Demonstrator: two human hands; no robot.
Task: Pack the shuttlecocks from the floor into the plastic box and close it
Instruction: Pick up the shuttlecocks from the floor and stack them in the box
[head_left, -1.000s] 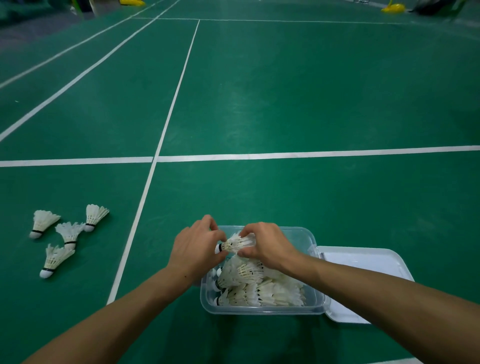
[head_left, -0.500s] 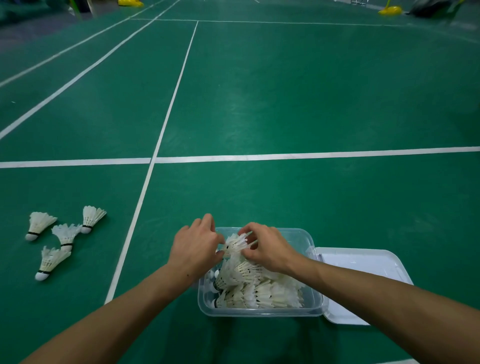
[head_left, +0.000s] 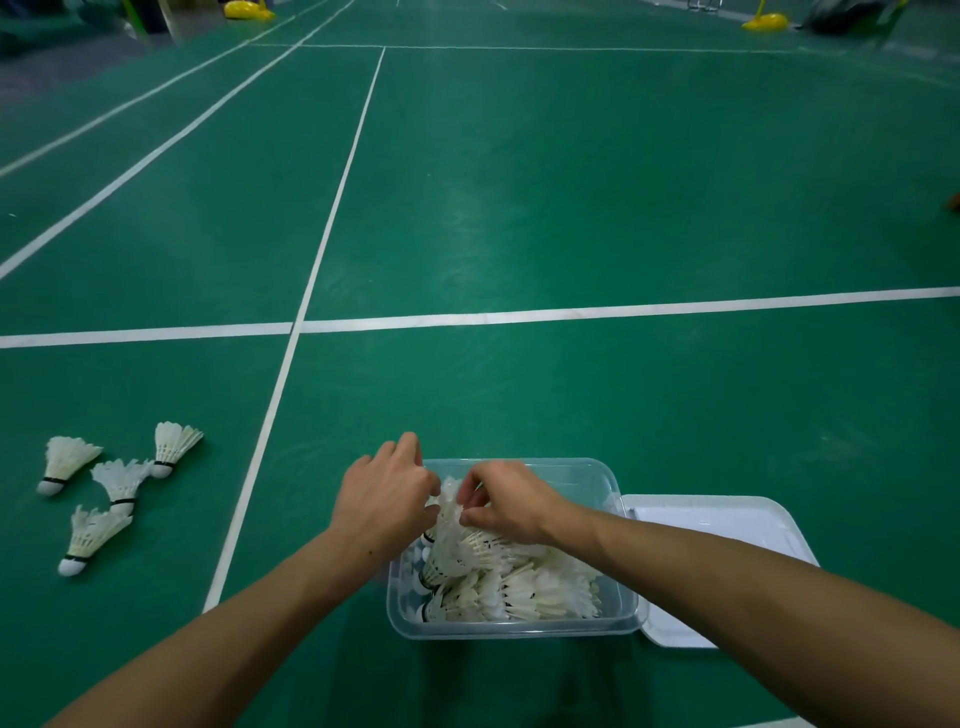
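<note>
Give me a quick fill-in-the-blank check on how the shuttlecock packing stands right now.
1. ____ loose shuttlecocks lie on the floor.
2. The lid lies flat to the ____ of the plastic box.
3. The left hand and right hand work over the ____.

Missing: four; right; box

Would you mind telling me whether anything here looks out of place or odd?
Four shuttlecocks lie loose on the floor left of the box, not yet packed. The lid lies off beside it. Both hands hold one shuttlecock over the pile.
</note>
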